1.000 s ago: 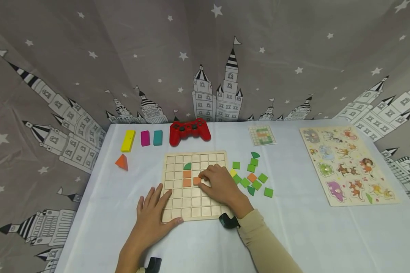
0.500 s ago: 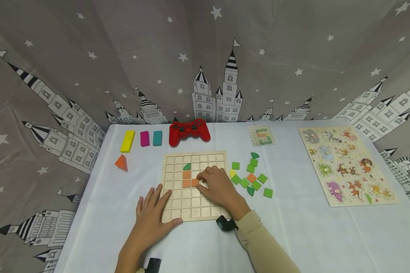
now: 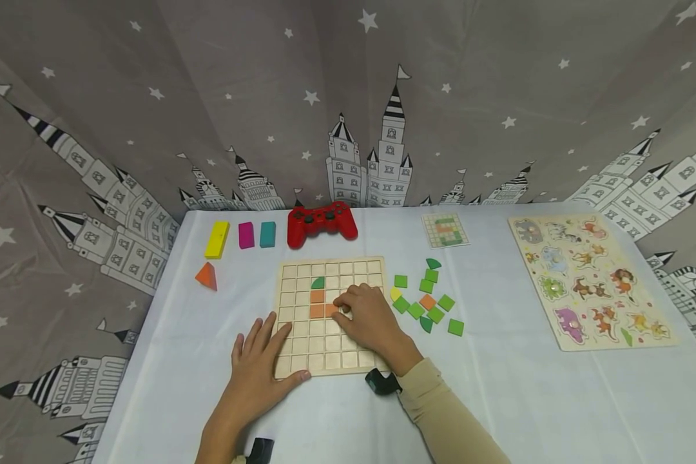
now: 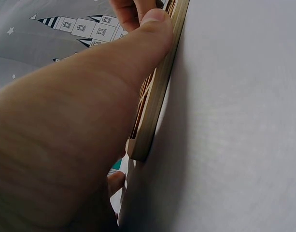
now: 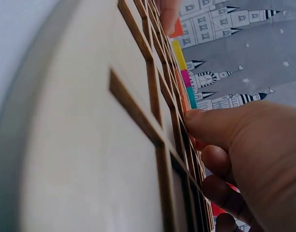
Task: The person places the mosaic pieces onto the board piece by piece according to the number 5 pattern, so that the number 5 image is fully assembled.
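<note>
- Right hand (image 3: 371, 316): fingers curled, tips pressing an orange tile (image 3: 331, 310) into a cell of the wooden grid board (image 3: 301, 361). From the head view I read it as pressing on top, maybe a light pinch; the right wrist view shows bent fingertips against the grid ribs but not the tile itself.
- Left hand (image 3: 255, 370): flat, fingers straight and spread over the board's near-left corner, thumb along the front edge. Holding nothing, just bearing down. The left wrist view shows the thumb lying against the board edge (image 4: 157, 101).
- Where the tile sits: middle of the board, touching the lower of two orange tiles (image 3: 317, 303) stacked in the next column left, with a dark green quarter-round piece (image 3: 318, 282) above them.
- Risk, my judgement: I cannot tell whether the tile is fully down. If one corner rides on a rib, it could stay tilted or pop out when the fingers lift.
- Risk: a sideways push from the fingertips could nudge the neighbouring orange tiles, since they touch.
- Risk: the board lies on a pale cloth (image 3: 499, 386); if the left hand eases off, I would expect it to slide or the cloth to bunch.
- Risk: the sleeve (image 3: 441, 406) and right wrist pass near the loose green tiles (image 3: 426, 299) just right of the board; a careless pull-back could scatter them.
- Red game controller (image 3: 321, 223) and animal puzzle (image 3: 591, 280) sit well apart.
</note>
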A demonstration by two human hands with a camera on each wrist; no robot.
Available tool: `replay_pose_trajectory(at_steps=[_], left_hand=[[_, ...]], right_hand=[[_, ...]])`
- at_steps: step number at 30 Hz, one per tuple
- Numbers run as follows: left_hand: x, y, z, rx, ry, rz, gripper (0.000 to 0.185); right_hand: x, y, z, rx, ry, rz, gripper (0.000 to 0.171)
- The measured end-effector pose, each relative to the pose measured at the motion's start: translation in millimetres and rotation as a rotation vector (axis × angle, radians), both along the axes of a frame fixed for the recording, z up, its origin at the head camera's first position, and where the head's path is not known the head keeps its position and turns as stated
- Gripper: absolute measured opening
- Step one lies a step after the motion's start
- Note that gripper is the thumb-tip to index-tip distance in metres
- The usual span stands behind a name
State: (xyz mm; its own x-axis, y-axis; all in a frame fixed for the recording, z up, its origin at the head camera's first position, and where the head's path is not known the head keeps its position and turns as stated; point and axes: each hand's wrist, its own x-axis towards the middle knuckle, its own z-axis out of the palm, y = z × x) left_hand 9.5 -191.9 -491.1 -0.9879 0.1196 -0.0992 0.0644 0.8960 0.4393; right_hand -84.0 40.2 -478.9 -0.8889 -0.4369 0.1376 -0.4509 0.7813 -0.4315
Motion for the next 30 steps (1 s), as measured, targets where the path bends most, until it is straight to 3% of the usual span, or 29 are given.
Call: replay_pose_trajectory(at_steps=[9, 15, 22, 30], left_hand=[[0.9, 1.3, 0.6, 0.013, -0.005, -0.006, 0.1], [0.8, 1.9, 1.6, 0.007, -0.006, -0.002, 0.1], [0.9, 1.4, 1.4, 0.002, -0.02, 0.005, 0.1], [0.7, 0.8, 1.3, 0.002, -0.029, 0.009, 0.101]], right_hand=[[-0.4, 27.6, 4.2, -0.093, -0.106, -0.05, 0.034], [-10.1, 90.0, 12.1, -0.156, -0.132, -0.18, 0.031], [-17.1, 158.3, 17.4, -0.116, -0.305, -0.307, 0.026], [-19.0, 159.6, 14.1, -0.045, -0.343, -0.288, 0.021]])
